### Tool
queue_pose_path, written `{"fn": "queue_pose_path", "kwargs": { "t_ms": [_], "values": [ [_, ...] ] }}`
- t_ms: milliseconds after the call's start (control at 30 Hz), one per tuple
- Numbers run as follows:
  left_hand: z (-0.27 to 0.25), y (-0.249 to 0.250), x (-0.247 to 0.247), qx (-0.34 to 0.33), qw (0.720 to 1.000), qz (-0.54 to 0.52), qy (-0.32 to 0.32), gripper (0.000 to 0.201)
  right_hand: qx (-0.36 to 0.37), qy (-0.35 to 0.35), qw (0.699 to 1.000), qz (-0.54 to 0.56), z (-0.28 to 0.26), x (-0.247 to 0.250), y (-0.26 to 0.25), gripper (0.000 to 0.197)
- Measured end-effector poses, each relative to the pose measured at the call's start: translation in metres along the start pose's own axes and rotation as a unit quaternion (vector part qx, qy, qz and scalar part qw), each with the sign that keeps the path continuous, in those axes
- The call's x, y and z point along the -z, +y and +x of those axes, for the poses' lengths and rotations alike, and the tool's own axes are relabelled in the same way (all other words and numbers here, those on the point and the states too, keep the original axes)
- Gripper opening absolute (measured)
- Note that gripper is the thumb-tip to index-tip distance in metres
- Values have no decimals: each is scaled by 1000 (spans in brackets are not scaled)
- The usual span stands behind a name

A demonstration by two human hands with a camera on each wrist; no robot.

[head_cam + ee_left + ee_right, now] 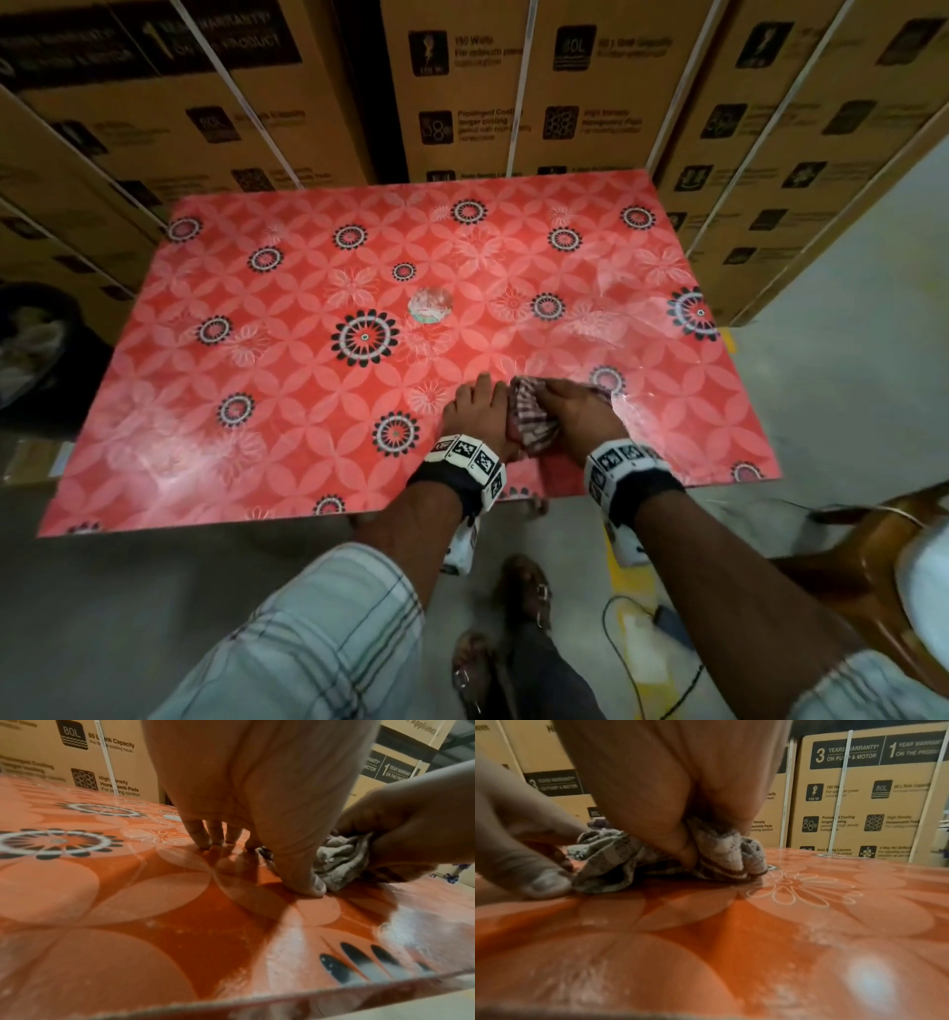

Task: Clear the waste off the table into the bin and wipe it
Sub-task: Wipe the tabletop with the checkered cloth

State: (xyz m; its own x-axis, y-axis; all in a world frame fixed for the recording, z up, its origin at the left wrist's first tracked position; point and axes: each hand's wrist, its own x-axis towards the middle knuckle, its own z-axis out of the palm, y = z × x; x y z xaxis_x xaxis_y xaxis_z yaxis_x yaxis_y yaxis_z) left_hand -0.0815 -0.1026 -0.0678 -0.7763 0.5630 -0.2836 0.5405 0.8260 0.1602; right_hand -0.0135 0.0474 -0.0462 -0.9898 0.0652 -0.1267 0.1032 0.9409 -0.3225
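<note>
right hand grips a bunched checked cloth pressed on the red patterned worktop, left hand beside it, fingers straight, tips on the surface, thumb touching the cloth; stacked cartons beyond.

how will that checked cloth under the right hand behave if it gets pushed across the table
The checked cloth looks soft and floppy: it is bunched into folds under the right hand, so it will likely deform instead of sliding as one piece. The table looks glossy, so it probably glides easily. It seems light; loose folds may trail behind. The left hand rests beside it.
</note>
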Motion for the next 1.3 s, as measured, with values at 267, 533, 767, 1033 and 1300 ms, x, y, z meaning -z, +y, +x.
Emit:
{"fn": "queue_pose_path", "kwargs": {
  "t_ms": [267, 533, 767, 1033, 1300],
  "values": [
    [-7, 0, 9, 6, 1000, 16, -18, 82, -9, -2, 1000, 5, -71, -18, -17, 65],
    [-48, 33, -5, 41, 998, 4, -43, 85, -2, -29, 999, -28, -59, -8, -10, 60],
    [-71, 48, -11, 62, 998, 2, -24, 71, 8, -38, 999, -25, -109, -13, -18, 69],
    [-68, 52, -11, 73, 997, -11, -26, 72, -13, -41, 999, -10, -127, -9, 27, 75],
    [-63, 59, -10, 106, 991, -64, -48, 70, 26, -44, 998, -26, -124, -7, 14, 71]
  ]
}}
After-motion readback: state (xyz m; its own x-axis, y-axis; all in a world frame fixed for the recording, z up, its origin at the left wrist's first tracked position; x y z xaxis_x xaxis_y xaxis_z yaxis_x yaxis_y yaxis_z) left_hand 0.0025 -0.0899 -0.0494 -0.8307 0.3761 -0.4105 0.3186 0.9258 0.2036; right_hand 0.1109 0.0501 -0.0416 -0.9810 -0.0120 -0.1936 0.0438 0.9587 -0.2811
